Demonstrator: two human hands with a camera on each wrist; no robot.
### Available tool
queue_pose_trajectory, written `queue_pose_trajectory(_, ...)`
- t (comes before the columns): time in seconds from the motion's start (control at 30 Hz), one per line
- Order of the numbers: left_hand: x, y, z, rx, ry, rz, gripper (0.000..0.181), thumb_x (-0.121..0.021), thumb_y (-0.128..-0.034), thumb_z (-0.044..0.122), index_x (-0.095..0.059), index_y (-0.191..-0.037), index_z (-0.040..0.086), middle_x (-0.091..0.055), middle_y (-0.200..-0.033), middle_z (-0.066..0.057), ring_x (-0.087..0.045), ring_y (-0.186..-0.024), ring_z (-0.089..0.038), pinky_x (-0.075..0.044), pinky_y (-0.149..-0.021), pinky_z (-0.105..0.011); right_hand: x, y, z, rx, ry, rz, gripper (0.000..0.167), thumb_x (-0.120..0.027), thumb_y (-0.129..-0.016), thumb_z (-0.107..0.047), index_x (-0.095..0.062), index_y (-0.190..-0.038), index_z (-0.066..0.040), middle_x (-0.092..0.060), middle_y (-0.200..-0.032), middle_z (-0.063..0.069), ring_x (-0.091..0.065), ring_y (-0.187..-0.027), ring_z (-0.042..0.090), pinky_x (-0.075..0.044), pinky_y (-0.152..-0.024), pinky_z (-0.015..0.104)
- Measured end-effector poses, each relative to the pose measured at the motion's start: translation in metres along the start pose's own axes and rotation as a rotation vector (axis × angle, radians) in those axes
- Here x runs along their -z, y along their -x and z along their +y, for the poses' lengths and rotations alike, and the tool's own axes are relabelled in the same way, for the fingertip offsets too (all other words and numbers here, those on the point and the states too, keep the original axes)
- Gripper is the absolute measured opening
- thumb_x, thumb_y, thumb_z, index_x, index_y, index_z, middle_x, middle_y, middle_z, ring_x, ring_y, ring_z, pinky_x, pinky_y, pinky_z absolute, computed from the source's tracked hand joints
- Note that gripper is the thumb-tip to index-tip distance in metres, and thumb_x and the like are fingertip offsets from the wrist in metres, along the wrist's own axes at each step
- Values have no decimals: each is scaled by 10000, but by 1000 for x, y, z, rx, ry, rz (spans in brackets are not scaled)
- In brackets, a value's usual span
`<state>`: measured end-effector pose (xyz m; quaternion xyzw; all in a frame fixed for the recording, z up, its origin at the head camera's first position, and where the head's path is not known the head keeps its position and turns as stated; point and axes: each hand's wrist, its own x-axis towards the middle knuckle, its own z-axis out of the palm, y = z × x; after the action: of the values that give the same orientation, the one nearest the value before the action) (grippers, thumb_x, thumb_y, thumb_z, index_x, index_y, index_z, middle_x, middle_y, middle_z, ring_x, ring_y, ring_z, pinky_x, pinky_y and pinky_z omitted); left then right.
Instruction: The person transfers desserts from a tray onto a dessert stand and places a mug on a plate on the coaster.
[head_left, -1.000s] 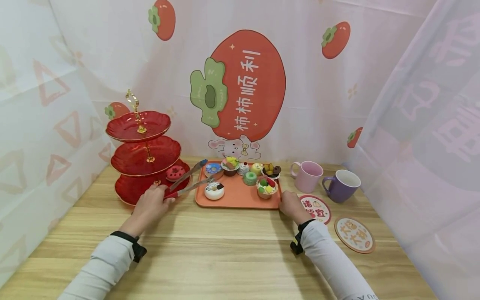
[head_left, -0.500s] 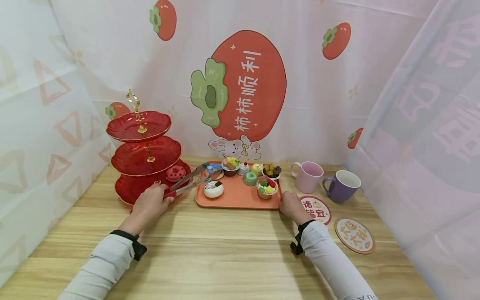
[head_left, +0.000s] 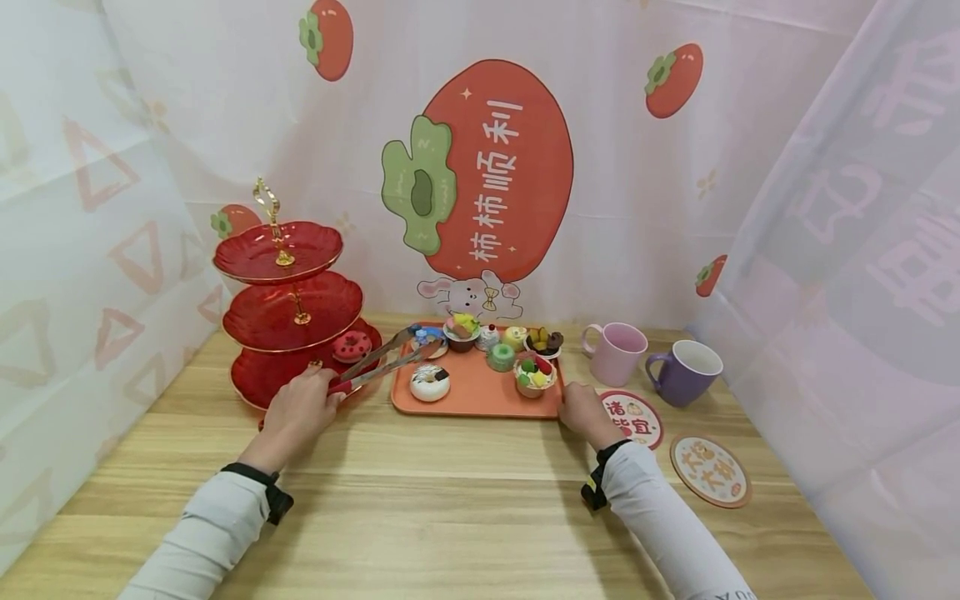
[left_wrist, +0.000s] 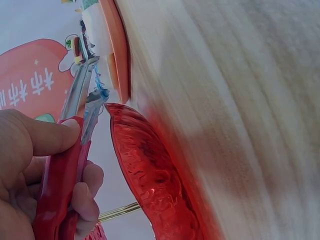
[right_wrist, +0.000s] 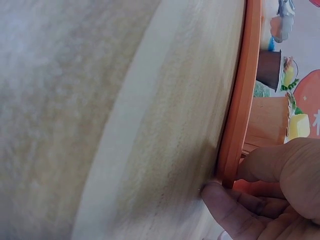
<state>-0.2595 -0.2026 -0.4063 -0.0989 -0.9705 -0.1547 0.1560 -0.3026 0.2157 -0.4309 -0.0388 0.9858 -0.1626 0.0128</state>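
Note:
My left hand point(head_left: 300, 408) grips a pair of tongs point(left_wrist: 59, 180) by the red handles, thumb on one side and fingers curled round the other. The metal arms reach over the orange tray point(head_left: 472, 404), with their tips on either side of a blue-iced donut point(head_left: 429, 335) at its back left. Whether they press on it, I cannot tell. Just in front lies a white donut point(head_left: 430, 383) with dark stripes. At the tray's front right corner my right hand point(head_left: 587, 412) pinches the rim between thumb and fingers, near a fruit-topped cupcake point(head_left: 534, 380).
Left of the tray stands a red three-tier stand point(head_left: 292, 312), a pink-red donut point(head_left: 351, 346) on its bottom plate. Several small cakes line the tray's back. To the right are a pink mug point(head_left: 618, 354), a purple mug point(head_left: 684, 375) and two round coasters point(head_left: 710, 471).
The tongs' tips have drawn closer together around the blue-iced donut. The white donut tilted half a second ago and now lies flat again. My right hand has stayed on the tray.

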Motion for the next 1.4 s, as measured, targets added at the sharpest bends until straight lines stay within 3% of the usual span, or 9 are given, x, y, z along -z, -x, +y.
queue_pose_trajectory(0.17, 0, 2, 0, 12, 20, -6, 223, -713, -797, 90, -625, -950, -45, -590, -916, -214, -551, -689, -310, -483, -643, -501, 0, 0, 0, -12, -9, -14, 73, -595, -834, -22, -606, -772, 16, -535, -659, 82, -508, -597, 208, -403, -542, 322)
queue_pose_trajectory(0.7, 4, 10, -6, 39, 56, 24, 297, -702, -809, 94, -607, -1027, -83, -585, -917, -208, -560, -709, -322, -476, -654, -505, -1, -1, 1, 0, 2, -16, 68, -599, -832, -26, -612, -778, 15, -541, -666, 81, -511, -601, 209, -406, -544, 323)
queue_pose_trajectory(1.0, 13, 24, -7, 48, 78, 28, 320, -707, -806, 95, -598, -1032, -104, -586, -926, -232, -571, -741, -344, -471, -678, -520, 0, -2, 1, 5, 5, -22, 72, -593, -831, -21, -608, -766, 6, -536, -665, 77, -504, -604, 205, -402, -547, 322)
queue_pose_trajectory(1.23, 22, 36, -12, 16, 84, 72, 299, -706, -802, 98, -612, -1011, -94, -593, -918, -228, -568, -776, -364, -458, -676, -520, -2, -2, 3, 5, 1, -16, 60, -595, -821, -17, -610, -773, 15, -541, -664, 84, -510, -603, 210, -408, -543, 327)
queue_pose_trajectory(1.4, 28, 44, -13, 39, 91, 65, 290, -702, -799, 90, -612, -1006, -92, -593, -904, -227, -565, -777, -372, -454, -685, -526, -1, -1, 3, -6, 3, -18, 56, -595, -820, -15, -613, -782, 21, -548, -669, 92, -518, -607, 217, -413, -545, 331)
